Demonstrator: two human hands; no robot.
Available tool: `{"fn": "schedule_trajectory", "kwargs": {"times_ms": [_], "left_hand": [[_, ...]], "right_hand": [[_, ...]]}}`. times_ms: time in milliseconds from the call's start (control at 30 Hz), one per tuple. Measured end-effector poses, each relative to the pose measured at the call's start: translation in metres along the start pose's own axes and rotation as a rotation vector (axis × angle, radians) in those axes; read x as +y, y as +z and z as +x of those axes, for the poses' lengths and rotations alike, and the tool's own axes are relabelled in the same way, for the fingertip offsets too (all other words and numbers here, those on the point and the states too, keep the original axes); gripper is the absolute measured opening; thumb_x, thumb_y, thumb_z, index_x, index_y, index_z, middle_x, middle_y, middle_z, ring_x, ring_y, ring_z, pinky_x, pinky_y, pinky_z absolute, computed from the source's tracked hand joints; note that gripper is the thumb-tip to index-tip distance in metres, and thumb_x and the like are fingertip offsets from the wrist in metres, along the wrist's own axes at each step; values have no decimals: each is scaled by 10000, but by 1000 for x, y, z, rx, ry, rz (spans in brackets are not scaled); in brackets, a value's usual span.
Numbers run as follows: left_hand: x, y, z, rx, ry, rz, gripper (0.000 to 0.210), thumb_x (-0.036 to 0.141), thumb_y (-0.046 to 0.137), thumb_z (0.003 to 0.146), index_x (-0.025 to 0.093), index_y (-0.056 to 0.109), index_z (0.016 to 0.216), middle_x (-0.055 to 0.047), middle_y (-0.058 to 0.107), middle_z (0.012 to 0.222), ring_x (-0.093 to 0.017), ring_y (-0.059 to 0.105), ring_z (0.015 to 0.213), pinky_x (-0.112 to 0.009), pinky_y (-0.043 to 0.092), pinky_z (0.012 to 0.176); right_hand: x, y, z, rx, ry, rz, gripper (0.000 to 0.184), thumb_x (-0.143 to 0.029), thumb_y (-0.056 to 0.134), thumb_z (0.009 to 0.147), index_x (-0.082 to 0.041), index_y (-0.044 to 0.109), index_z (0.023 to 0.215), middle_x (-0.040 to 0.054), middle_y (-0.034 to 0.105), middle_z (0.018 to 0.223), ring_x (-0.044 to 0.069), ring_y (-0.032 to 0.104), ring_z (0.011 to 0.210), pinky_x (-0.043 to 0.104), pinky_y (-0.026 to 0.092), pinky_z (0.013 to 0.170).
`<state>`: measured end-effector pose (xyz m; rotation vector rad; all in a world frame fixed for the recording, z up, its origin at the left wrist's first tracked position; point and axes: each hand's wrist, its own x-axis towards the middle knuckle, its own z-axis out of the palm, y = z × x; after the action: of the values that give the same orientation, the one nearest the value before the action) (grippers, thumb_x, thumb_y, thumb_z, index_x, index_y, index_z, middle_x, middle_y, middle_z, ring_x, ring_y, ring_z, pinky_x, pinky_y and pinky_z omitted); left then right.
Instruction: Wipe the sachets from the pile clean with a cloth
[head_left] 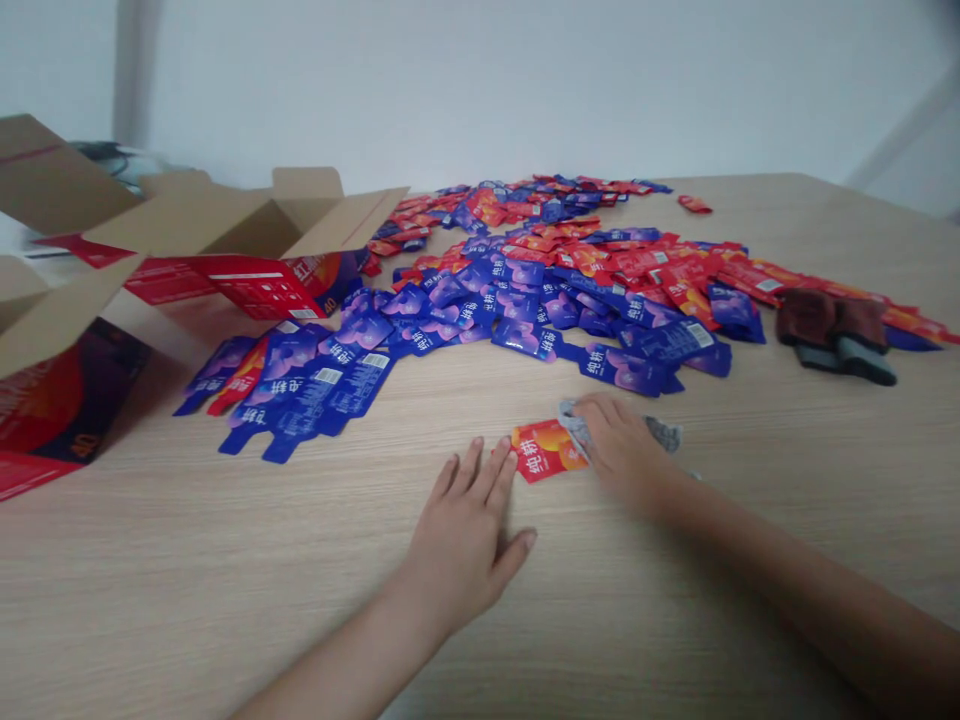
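Red packet (551,448) flat on the table (315,580), centre of frame; long axis runs roughly left–right, one end pointing left toward the left hand (466,540), the other running under the grey cloth (665,434). Left hand palm down, fingers spread, thumb wide, tips at the packet's left end. Right hand (624,450) bent over the cloth; cannot tell whether its fingers grip or only press. Blue and red packets (517,278) heaped across upper middle.

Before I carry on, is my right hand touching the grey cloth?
Touching. The head view shows the right hand lying over the grey cloth, which peeks out on both sides.
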<state>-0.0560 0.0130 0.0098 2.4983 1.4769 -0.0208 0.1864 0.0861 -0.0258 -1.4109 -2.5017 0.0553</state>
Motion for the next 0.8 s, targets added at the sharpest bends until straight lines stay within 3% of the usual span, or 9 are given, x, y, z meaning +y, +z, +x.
{"fn": "schedule_trajectory", "kwargs": {"times_ms": [100, 200, 333, 433, 500, 600, 800], "left_hand": [[0, 0, 0, -11, -7, 4, 733, 511, 449, 916, 154, 242, 1522, -67, 168, 1593, -356, 165, 1456, -544, 267, 1147], [0, 1, 0, -7, -12, 6, 727, 503, 452, 916, 157, 245, 1521, -66, 169, 1593, -358, 156, 1457, -548, 256, 1151], [2, 0, 1, -10, -21, 5, 735, 495, 460, 911, 143, 246, 1520, -83, 167, 1593, -360, 145, 1458, -559, 245, 1152], [3, -1, 1, -30, -36, 9, 722, 517, 447, 911, 102, 323, 1489, -121, 240, 1572, -359, 143, 1459, -558, 225, 1159], [4, -1, 1, -39, -39, 10, 714, 524, 439, 913, 89, 355, 1472, -132, 273, 1560, -356, 144, 1459, -558, 217, 1162], [4, -1, 1, -35, -32, 2, 730, 503, 450, 911, 124, 272, 1510, -94, 193, 1586, -353, 136, 1461, -561, 226, 1159], [4, -1, 2, -28, -35, -8, 740, 471, 469, 904, 152, 226, 1525, -67, 136, 1597, -357, 137, 1460, -568, 229, 1156]], "right_hand": [[24, -3, -6, 27, 55, -37, 336, -49, 377, 828, -104, 505, 1134, 174, 549, 1117, 298, 470, 1031, 433, 387, 871], [25, -14, 3, 79, 110, 33, 237, -141, 388, 895, -129, 502, 1103, 151, 549, 1062, 285, 493, 988, 427, 396, 871], [-21, -20, 25, 190, 41, 170, 246, -149, 411, 893, -138, 502, 1121, 145, 546, 1105, 271, 486, 1026, 412, 389, 897], [-60, -9, 32, 109, -110, 149, 295, -106, 432, 866, -141, 528, 1142, 136, 563, 1140, 260, 478, 999, 393, 381, 858], [-71, -2, 30, 48, -143, 62, 296, -104, 433, 868, -151, 550, 1136, 128, 580, 1132, 263, 472, 955, 401, 367, 833], [-60, 1, 23, 4, -77, -37, 317, -96, 414, 867, -150, 563, 1141, 130, 585, 1133, 277, 465, 933, 413, 358, 809], [0, -4, 3, -32, 76, -29, 401, -56, 398, 828, -115, 516, 1207, 161, 548, 1208, 287, 472, 1060, 408, 365, 881]]}}
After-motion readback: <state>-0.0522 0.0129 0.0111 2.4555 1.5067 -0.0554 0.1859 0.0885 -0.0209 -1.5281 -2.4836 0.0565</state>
